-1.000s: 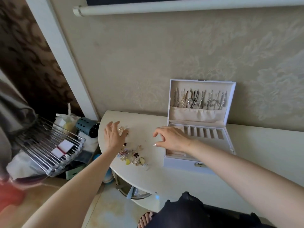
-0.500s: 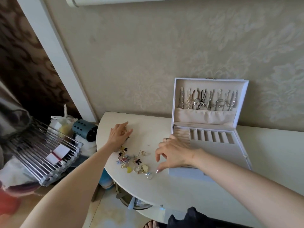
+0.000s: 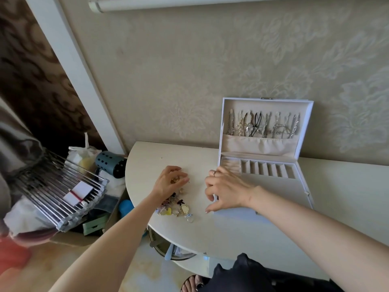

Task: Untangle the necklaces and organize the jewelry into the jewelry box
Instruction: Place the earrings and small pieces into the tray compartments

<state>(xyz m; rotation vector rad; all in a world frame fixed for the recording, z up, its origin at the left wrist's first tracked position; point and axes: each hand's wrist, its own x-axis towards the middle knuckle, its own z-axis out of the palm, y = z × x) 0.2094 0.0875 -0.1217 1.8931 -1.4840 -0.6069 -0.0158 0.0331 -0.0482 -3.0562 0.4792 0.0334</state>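
The pale rounded table stands against patterned wallpaper, and on it the loose jewelry pile lies near the open jewelry box, on its left. The left hand curls its fingers round a small gold piece, which is best lifted clear of the pile so nothing drags along. The right hand curls at the box's left edge, grip unclear, while necklaces hang in the lid above a slotted tray.

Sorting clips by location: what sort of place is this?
Likely a home room, perhaps a bedroom: patterned wallpaper, a small white table against the wall, an open jewelry box on it.
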